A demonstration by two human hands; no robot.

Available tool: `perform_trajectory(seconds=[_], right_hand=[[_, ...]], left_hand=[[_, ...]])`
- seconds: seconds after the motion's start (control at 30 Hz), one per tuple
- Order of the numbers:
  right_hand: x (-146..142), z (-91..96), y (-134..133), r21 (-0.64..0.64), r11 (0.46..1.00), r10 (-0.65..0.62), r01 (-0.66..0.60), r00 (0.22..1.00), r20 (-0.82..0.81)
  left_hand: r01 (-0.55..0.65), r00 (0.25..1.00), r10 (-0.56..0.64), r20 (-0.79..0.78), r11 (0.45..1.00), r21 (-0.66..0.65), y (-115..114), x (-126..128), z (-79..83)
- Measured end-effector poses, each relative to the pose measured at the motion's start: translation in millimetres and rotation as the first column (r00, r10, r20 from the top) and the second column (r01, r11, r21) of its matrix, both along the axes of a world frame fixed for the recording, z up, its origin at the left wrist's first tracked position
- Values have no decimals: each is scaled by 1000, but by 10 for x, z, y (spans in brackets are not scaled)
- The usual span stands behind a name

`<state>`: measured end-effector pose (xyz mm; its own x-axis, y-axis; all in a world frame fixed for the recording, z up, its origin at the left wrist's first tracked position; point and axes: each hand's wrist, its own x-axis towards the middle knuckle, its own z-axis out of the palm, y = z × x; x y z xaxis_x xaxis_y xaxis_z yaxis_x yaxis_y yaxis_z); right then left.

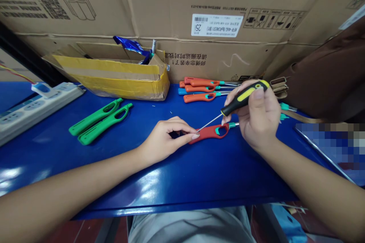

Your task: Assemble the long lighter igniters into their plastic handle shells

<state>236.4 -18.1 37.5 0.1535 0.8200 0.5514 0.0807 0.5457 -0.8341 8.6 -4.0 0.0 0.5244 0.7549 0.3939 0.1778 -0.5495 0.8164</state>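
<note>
My right hand (258, 119) grips a screwdriver (242, 100), its tip lost at my left hand (162, 142). The left's thumb and finger cover one end of the red lighter (209, 133) on the table (216, 176); I can't tell whether they grip it. Farther out, stacked lighters (199, 82) overlap, a box (114, 79) partly hides a packet (131, 45), and pixelation blots the right edge.

The screwdriver (238, 101) is black and yellow; the lighter (208, 133) red, its trigger (218, 131) teal; tabletop (176, 182) blue; casings (93, 117) green.
</note>
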Motion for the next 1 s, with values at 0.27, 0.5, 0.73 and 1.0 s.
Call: perform_trajectory(seconds=[0.27, 0.5, 0.73, 1.0], right_hand=[[17, -78, 58, 158, 975, 165, -155, 985, -49], [0, -62, 28, 147, 975, 179, -170, 982, -53], [-44, -42, -17, 167, 963, 214, -211, 977, -1], [-38, -36, -11, 78, 955, 286, -286, 958, 12]], left_hand=[[1, 1000, -1, 2, 999, -48, -10, 5, 7], [0, 1000, 0, 0, 998, -61, -2, 1, -3], [64, 998, -64, 1, 998, -11, 1, -3, 8], [158, 988, -157, -17, 984, 78, 1, 12, 2]])
